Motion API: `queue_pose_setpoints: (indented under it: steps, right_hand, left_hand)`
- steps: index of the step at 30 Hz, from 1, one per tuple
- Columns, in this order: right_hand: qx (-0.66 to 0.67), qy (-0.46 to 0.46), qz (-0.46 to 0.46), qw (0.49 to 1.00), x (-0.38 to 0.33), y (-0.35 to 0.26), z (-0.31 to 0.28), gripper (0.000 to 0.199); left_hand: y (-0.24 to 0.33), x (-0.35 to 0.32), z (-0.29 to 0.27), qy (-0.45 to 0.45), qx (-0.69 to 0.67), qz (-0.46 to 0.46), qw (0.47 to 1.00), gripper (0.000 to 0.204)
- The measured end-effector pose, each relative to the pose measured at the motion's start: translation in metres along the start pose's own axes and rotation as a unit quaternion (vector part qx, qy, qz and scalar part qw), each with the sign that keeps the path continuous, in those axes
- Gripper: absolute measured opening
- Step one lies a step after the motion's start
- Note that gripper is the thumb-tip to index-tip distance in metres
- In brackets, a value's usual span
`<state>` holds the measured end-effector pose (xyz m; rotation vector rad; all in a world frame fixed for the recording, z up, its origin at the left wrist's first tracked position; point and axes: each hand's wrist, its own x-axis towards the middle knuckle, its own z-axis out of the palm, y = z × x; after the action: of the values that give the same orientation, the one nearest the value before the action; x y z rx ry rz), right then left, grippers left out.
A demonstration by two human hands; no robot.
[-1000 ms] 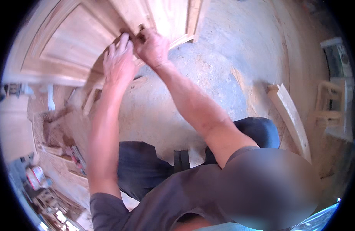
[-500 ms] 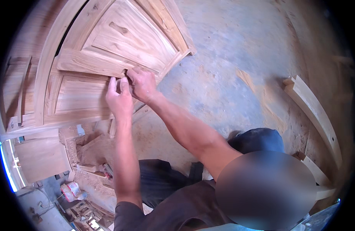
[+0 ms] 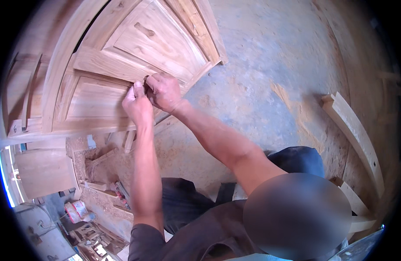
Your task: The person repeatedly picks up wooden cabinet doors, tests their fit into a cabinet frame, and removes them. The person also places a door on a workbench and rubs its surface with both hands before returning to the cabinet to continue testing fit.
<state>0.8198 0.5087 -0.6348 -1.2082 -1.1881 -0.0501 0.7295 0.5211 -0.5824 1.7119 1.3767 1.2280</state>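
Observation:
A pale wooden panelled door (image 3: 104, 66) stands in front of me, with raised panels framed by rails and stiles. Both of my hands meet at its middle rail, around a small dark hole near the rail's end. My left hand (image 3: 138, 108) is closed, its thumb and fingertips pressed together just below the hole. Beside it, my right hand (image 3: 166, 92) curls its fingers against the hole's right edge. Whatever sits between the fingertips is too small or hidden to name. A dark oblong knot (image 3: 144, 29) marks the upper panel.
A curved wooden piece (image 3: 356, 138) lies at the right on the dusty concrete floor (image 3: 252, 82). Wood shavings (image 3: 80, 167) and offcuts (image 3: 96, 237) spread at lower left, near a white and red bucket (image 3: 76, 211). A flat board (image 3: 46, 172) is at the left.
My left hand's fingers, more stretched out before, have curled in at the hole. My right hand stays by the hole with its fingers bent. The whole view has shifted slightly.

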Motion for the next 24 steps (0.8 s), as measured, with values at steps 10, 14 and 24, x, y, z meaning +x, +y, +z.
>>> queue_pose_setpoints:
  steps: [10, 14, 24]
  right_hand:
    - [-0.024, 0.009, -0.066, 0.998, 0.005, 0.007, 0.000, 0.016]
    - [-0.033, -0.038, -0.019, 0.999, 0.001, 0.003, -0.005, 0.013]
    - [-0.102, -0.059, -0.002, 0.993, 0.002, 0.005, 0.001, 0.005]
  left_hand:
    - [0.017, -0.017, 0.001, -0.012, 0.003, -0.004, 1.000, 0.043]
    - [0.005, -0.037, -0.006, -0.074, -0.101, -0.019, 0.992, 0.050]
    - [-0.016, -0.009, -0.056, -0.146, 0.157, 0.124, 0.969, 0.042]
